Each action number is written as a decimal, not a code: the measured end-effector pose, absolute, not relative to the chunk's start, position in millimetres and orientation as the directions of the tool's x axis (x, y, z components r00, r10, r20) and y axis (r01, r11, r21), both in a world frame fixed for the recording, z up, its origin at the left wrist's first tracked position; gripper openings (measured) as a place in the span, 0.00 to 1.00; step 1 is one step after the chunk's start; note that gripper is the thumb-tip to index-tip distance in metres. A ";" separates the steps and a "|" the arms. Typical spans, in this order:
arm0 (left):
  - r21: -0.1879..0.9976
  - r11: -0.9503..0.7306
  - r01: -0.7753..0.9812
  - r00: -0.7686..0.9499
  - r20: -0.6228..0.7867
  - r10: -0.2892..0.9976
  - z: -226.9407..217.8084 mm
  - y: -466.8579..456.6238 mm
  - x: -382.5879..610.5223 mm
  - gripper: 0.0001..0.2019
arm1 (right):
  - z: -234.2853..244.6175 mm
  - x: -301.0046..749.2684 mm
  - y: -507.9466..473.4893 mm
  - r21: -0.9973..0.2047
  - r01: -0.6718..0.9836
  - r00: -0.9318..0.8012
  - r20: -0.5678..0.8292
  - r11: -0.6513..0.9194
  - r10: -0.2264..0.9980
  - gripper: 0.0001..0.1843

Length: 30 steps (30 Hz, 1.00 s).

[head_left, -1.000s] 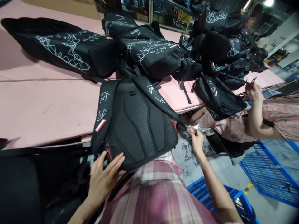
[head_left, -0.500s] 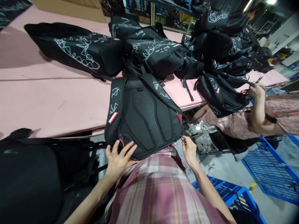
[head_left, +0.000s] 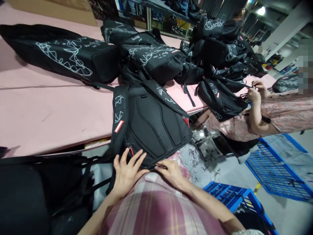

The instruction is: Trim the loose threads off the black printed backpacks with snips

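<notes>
A black backpack point(head_left: 146, 120) lies back panel up in front of me, its far part on the table edge and its near end at my lap. White scribble prints and a red label mark its straps. My left hand point(head_left: 127, 173) rests on its near left corner, open, with the fingers spread on the fabric. At the near bottom edge is my right hand point(head_left: 172, 173), its fingers closed on a small dark tool point(head_left: 161, 166). The tool's kind is too small to make out.
Several black printed backpacks point(head_left: 156, 58) lie along the pink table point(head_left: 61, 114). At right, a co-worker's hands point(head_left: 255, 93) handle a strap of another backpack point(head_left: 222, 98). Blue crates point(head_left: 281, 173) stand on the floor at right. More black bags point(head_left: 22, 195) are at my left.
My right hand has moved left along the backpack's bottom edge, from its right corner to near my left hand. My left hand stays on the left corner. The view has shifted slightly to the right.
</notes>
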<state>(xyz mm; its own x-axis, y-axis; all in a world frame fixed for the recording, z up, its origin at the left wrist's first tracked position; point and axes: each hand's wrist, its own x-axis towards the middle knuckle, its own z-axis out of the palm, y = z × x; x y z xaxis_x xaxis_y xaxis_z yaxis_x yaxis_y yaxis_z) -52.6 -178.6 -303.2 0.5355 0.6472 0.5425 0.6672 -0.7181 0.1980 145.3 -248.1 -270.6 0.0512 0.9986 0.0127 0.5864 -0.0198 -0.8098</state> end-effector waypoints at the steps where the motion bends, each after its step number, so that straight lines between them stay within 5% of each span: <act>1: 0.190 -0.725 0.662 0.520 0.580 0.627 -298.7 -179.6 -53.1 0.20 | -264.7 163.8 -250.6 -0.799 0.597 0.133 0.004 -0.077 0.991 0.11; 4: 0.221 -0.715 0.663 0.431 0.668 0.606 -278.9 -182.1 -40.9 0.13 | -250.7 219.6 -258.3 -0.623 0.692 0.474 0.012 -0.364 0.881 0.22; 6: 0.280 -0.728 0.626 0.420 0.665 0.617 -262.6 -179.2 -21.3 0.07 | -247.1 245.2 -260.0 -0.488 0.745 0.549 0.062 -0.455 0.833 0.23; 14: 0.367 -0.811 0.455 0.653 0.482 0.584 -238.0 -155.1 64.4 0.06 | -259.9 256.3 -249.3 -0.391 0.881 0.408 0.338 -0.267 0.848 0.14; 25: 0.205 -0.856 0.474 0.760 0.395 0.516 -250.6 -161.0 82.1 0.06 | -257.2 265.4 -248.3 -0.233 0.947 0.290 0.325 -0.222 0.900 0.15; 30: 0.203 -0.870 0.449 0.761 0.423 0.491 -251.3 -159.8 82.0 0.06 | -254.8 269.3 -247.1 -0.489 0.813 0.465 0.218 -0.316 0.858 0.15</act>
<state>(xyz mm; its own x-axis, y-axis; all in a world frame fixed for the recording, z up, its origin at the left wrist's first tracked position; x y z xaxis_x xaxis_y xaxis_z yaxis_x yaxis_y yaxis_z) 82.0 -159.8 -251.3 0.7614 0.4910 0.4233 0.4485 -0.8704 0.2028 269.3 -247.1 -254.8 0.4648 0.8582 0.2178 0.8131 -0.3165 -0.4885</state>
